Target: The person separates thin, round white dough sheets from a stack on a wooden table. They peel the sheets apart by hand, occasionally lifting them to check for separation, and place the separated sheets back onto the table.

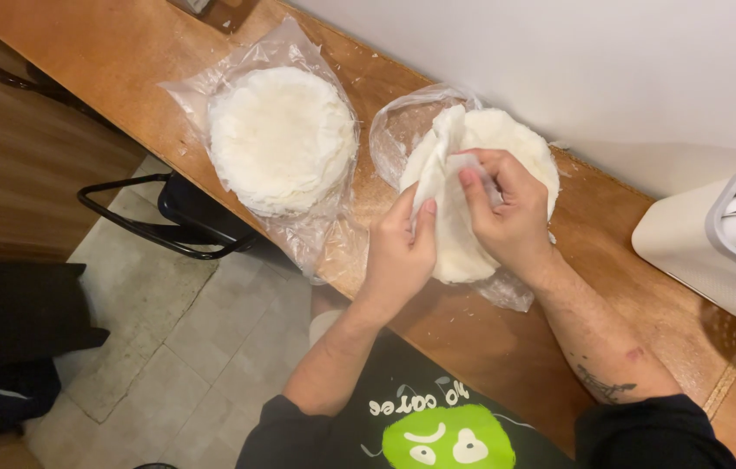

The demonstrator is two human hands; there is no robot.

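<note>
Thin white round wrapper [450, 217] is mid-peel off the white stack [507, 139] at 1 o'clock on the wooden surface [507, 347]; left hand [398, 256] and right hand [511, 213] pinch its edge. Best peeled slowly, or it probably tears.

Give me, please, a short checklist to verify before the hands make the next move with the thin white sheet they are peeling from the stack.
1. Both hands on the sheet: ok. The left hand and the right hand pinch the lifted white sheet.
2. Sheet whole, not torn: cannot tell; the fingers hide part of it.
3. Only one sheet lifted: cannot tell; the layers are too thin to count.
4. Stack under the hands rests on its open plastic bag: ok.
5. Second stack lies apart on its own plastic on the wooden counter: ok.
6. White container stands away from the hands: ok.
</note>
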